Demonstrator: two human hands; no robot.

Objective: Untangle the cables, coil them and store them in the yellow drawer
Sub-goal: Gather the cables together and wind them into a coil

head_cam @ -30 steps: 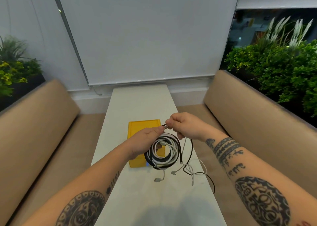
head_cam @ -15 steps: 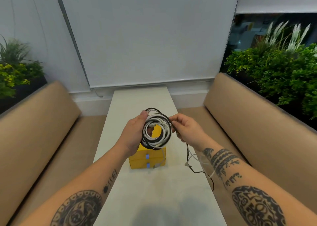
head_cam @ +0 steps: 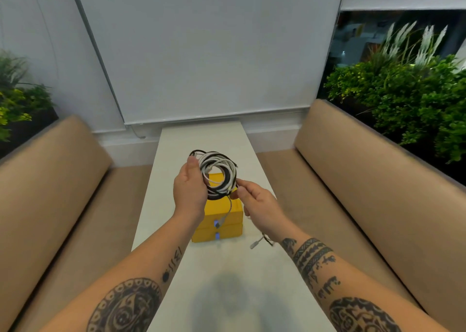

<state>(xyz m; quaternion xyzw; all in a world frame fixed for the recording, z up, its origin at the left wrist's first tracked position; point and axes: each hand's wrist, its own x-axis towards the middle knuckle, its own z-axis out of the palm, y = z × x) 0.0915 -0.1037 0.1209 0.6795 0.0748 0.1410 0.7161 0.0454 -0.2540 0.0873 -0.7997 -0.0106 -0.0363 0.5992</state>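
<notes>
While the left hand point(head_cam: 190, 193) grips the coil point(head_cam: 223, 161), the right hand point(head_cam: 257, 203) pinches its lower edge. Light, springy loops likely need clamping together.

A long white worktop point(head_cam: 176, 155) is flanked by two tan benches point(head_cam: 50, 180), with green plants point(head_cam: 403, 99) seen behind.

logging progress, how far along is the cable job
Done: most of the length is wound into one black-and-white coil, gripped by the left hand. In hand: the right hand pinches the trailing strand. Left: wind that in, open the shut-looking yellow drawer unit, store the coil.
</notes>
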